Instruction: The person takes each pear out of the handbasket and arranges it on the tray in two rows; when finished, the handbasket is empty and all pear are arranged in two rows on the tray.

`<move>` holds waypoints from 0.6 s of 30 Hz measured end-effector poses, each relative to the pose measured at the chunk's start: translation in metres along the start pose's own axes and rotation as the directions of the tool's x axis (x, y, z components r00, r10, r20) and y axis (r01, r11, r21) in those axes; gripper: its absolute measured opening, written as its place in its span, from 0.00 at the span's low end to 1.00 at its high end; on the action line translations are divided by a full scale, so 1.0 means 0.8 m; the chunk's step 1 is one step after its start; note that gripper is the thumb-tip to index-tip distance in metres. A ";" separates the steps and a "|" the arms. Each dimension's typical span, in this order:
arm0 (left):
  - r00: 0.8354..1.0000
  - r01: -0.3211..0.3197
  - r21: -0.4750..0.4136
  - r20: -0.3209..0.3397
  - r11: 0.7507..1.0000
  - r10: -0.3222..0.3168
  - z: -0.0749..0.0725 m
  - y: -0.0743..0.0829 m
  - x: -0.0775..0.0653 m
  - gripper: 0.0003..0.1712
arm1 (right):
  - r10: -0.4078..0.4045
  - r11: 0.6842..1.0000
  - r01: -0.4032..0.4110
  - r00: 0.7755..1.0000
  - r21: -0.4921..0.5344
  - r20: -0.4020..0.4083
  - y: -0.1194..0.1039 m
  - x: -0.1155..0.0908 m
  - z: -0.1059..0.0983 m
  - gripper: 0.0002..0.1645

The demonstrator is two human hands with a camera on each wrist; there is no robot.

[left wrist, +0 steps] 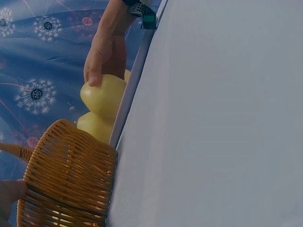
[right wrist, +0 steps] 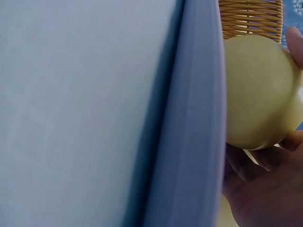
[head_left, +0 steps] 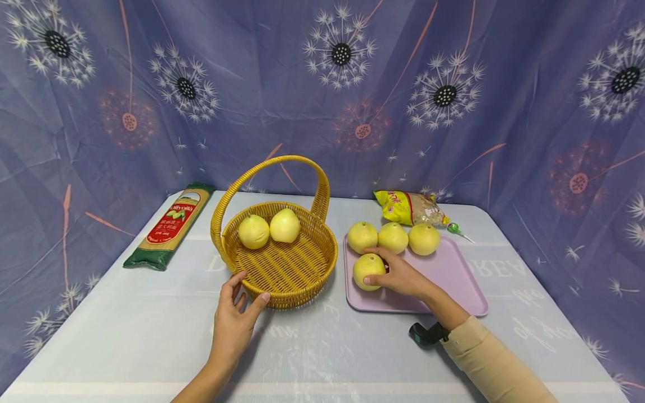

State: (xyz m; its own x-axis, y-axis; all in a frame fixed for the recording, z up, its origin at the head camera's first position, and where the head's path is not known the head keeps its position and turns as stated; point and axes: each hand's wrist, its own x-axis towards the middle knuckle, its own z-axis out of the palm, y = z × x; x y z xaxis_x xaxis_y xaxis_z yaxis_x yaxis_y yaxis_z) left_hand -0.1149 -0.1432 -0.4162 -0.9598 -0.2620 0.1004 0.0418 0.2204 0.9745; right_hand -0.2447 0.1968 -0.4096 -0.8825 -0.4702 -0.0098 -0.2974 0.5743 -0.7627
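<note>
My right hand (head_left: 398, 274) grips a round pale yellow fruit (head_left: 369, 272), thumb on the near side and fingers behind, over the left part of a pink tray (head_left: 468, 291). Behind it on the tray sit three similar fruits (head_left: 393, 238) in a row. The right wrist view shows the held fruit (right wrist: 260, 90) large beside the tray's edge. At the front left of a wicker basket (head_left: 282, 274), my left hand (head_left: 237, 316) touches the rim with thumb and index fingertips spread apart. Two more fruits (head_left: 285, 225) lie at the back inside the basket.
A green-ended pasta packet (head_left: 173, 224) lies at the left back. Behind the tray is a yellow and clear snack bag (head_left: 410, 208), with a green lollipop (head_left: 454, 228) to its right. The basket's tall arched handle (head_left: 274, 161) rises over it. A patterned curtain hangs behind the table.
</note>
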 end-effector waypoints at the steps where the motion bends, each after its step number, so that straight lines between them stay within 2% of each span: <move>1: 1.000 0.000 -0.001 -0.001 1.000 0.000 0.000 0.000 0.000 0.41 | 0.003 1.000 -0.003 1.000 0.003 -0.002 0.000 0.000 0.000 0.44; 6: 1.000 -0.003 -0.010 -0.004 1.000 0.003 0.000 0.000 0.000 0.41 | 0.009 1.000 -0.008 1.000 0.009 -0.005 -0.003 -0.003 -0.001 0.45; 11: 1.000 0.001 -0.009 -0.003 1.000 -0.001 0.000 0.000 0.000 0.40 | -0.019 1.000 0.019 1.000 0.003 -0.018 -0.001 -0.003 -0.004 0.43; 18: 1.000 0.003 -0.010 -0.003 1.000 -0.003 0.000 0.000 -0.001 0.40 | -0.044 0.997 0.045 0.999 0.063 -0.025 -0.001 -0.006 -0.011 0.42</move>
State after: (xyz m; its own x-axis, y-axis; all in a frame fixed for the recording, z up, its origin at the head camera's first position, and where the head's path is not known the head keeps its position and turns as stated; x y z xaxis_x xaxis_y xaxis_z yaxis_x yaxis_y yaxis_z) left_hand -0.1145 -0.1428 -0.4159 -0.9591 -0.2655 0.0981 0.0417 0.2101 0.9768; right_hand -0.2433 0.2042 -0.4033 -0.8775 -0.4779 0.0396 -0.3135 0.5092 -0.8015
